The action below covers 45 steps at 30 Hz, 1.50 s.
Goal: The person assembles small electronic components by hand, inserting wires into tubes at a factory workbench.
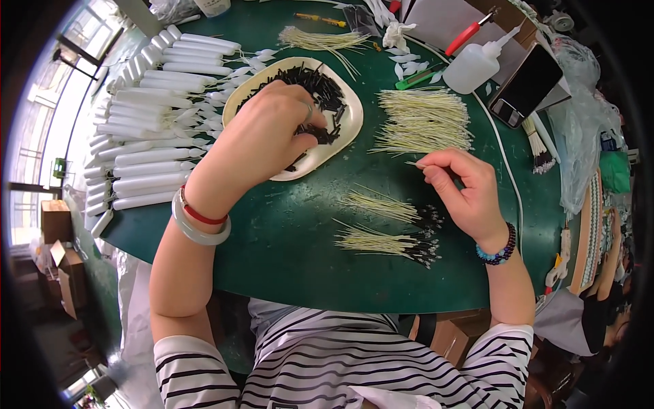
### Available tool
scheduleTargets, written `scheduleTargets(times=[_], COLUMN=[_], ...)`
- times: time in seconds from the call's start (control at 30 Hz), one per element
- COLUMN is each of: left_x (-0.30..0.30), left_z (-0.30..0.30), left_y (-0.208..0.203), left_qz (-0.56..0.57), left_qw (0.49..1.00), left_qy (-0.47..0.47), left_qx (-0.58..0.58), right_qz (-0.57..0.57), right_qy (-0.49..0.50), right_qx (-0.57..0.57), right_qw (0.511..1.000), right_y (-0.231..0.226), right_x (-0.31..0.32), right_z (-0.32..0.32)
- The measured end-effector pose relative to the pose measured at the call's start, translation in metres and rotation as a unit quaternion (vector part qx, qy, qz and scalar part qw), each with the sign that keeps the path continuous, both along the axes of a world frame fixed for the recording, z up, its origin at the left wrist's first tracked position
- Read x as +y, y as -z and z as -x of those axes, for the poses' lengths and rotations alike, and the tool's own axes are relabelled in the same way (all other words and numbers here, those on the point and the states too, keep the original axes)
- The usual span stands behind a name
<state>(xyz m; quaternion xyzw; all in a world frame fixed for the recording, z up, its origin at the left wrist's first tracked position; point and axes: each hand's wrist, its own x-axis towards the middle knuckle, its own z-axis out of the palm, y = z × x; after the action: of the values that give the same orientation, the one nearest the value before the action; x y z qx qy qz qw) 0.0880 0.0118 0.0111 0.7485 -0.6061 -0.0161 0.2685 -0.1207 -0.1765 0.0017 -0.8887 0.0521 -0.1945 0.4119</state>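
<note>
Left hand (pixel 269 133) sits palm-down over the cream square dish (pixel 344 133), fingers curled into the heap of small black tubes (pixel 320 85). Looks like it's picking at them, but fingertips are buried under the hand, so can't tell if one is actually pinched. Dish is left of centre on the round green table (pixel 286 238), toward the far edge.

Right hand (pixel 463 187) is right of centre, thumb & forefinger nipped on one thin pale stick (pixel 413 163), tip poking out leftward toward the dish. The rest of the fingers are folded in.

Doing it well, I'd judge: take just one tube, not a clump, & roll it to the fingertips so the open end faces the stick. Hold the stick close to its tip so it doesn't flex, then bring both hands together low over the table w/ wrists braced.

Pose: left forearm runs up from the near edge at a slant, wrist w/ pale bangle & red cord, hand arched. Right forearm comes from the near right edge, beaded bracelet at the wrist, hand knuckles-up.

Bare pale sticks (pixel 422 123) lie in a pile just beyond the right hand. Black-tipped stick bundles (pixel 388 238) lie near the table's near edge, btw the two arms. White tubes (pixel 146 129) are rowed along the left edge.
</note>
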Motion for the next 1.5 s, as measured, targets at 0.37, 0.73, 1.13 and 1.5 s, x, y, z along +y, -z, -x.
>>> scheduleTargets(times=[0.37,0.73,1.13,1.5], left_x=[-0.005,-0.004,-0.005,-0.016], left_z=[0.003,0.001,0.025,0.068], left_y=[0.005,-0.004,-0.007,0.001], left_qz=[0.005,-0.031,0.099,0.082], left_qw=[0.999,0.991,0.989,0.945], left_qy=[-0.031,0.076,-0.009,0.001], left_qx=[-0.042,-0.107,0.106,0.317], right_qz=[-0.041,-0.027,-0.010,0.026], right_qy=[-0.004,0.007,0.022,-0.008], right_qx=[0.022,0.002,-0.023,-0.021], right_qw=[0.999,1.000,0.999,0.999], right_y=[-0.005,0.002,0.000,-0.016], right_x=[0.002,0.002,0.004,0.018], right_z=[0.000,0.000,-0.001,0.001])
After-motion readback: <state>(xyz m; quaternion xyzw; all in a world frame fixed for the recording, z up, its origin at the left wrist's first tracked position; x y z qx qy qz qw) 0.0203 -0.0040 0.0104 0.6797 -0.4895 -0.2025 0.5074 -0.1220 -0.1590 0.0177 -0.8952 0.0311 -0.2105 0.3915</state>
